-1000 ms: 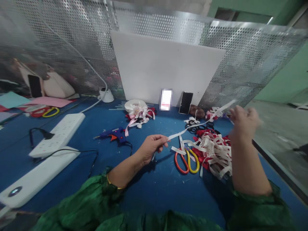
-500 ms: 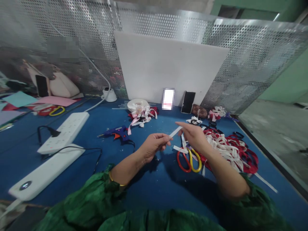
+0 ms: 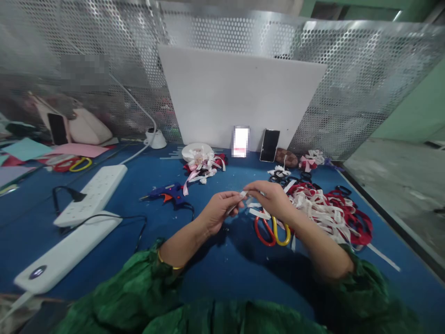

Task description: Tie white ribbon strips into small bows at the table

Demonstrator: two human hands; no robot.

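My left hand (image 3: pixel 218 211) and my right hand (image 3: pixel 271 198) meet above the blue table (image 3: pixel 222 260), both pinching a short piece of white ribbon (image 3: pixel 243 195) between their fingertips. Right below my right hand lie scissors (image 3: pixel 271 229) with one red and one yellow handle. A heap of white and red ribbon strips (image 3: pixel 327 211) sits just to the right of my right hand. A blue glue gun (image 3: pixel 166 192) lies on the table to the left of my left hand.
Two white power strips (image 3: pixel 91 188) with black cables lie at left. Finished ribbon bows (image 3: pixel 201 164) sit by a white dish, before a white board (image 3: pixel 239 95) with two phones (image 3: pixel 270 145) leaning on it. Perforated metal screens (image 3: pixel 361 79) stand behind. The table's edge runs along the right.
My right hand came back from far right, where it held the ribbon stretched out, and now meets my left hand; the ribbon is gathered short between both.
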